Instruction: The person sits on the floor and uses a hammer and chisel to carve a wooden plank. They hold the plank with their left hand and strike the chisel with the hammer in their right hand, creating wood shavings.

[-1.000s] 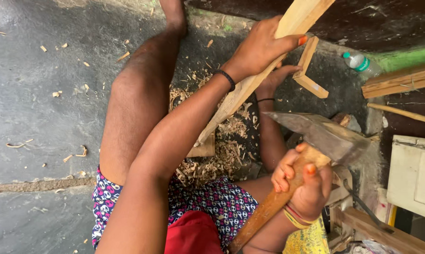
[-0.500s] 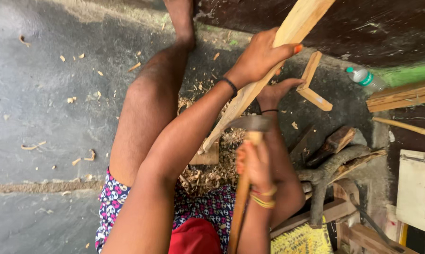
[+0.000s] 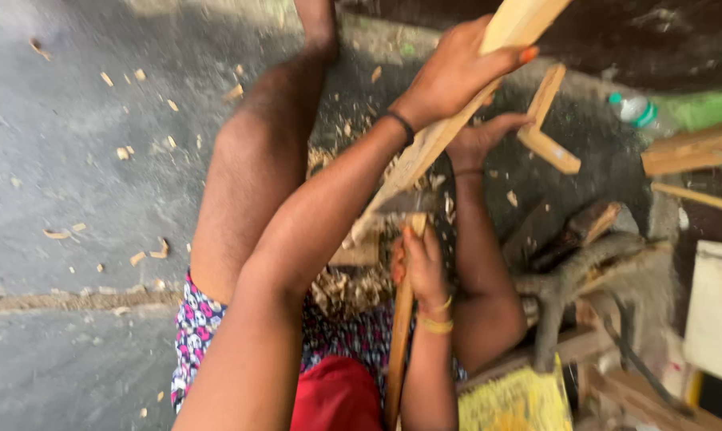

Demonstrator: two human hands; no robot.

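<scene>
A long pale wooden plank (image 3: 457,132) is seen running from the top of the frame down to the middle. It is held near its upper end by the left hand (image 3: 457,68), whose fingers (image 3: 514,56) are wrapped tightly around it. One black band (image 3: 398,126) is worn on that wrist.

A wooden-handled axe with a grey metal head (image 3: 405,239) is held below, in the middle of the frame. Its long brown handle is gripped by the right hand (image 3: 418,267), with the fingers closed all the way around it. The grey head is pressed against the lower part of the plank. Two gold bangles (image 3: 434,315) are worn on the right wrist.

One bare foot (image 3: 485,136) is set just beside the plank, right of the middle, and it seems to touch the wood. One bare leg (image 3: 257,168) is stretched up the middle of the frame.

A heap of pale wood shavings (image 3: 349,283) lies under the plank, between the legs. More small chips are scattered on the grey concrete floor (image 3: 73,199) at the left; they are too many to count.

At the upper right, one small angled wooden piece (image 3: 546,132) lies on the ground. One clear plastic bottle with a green cap (image 3: 634,110) lies farther right. Two pale wooden slats (image 3: 692,152) are seen at the right edge. One dark twisted log (image 3: 593,255) lies at the lower right.
</scene>
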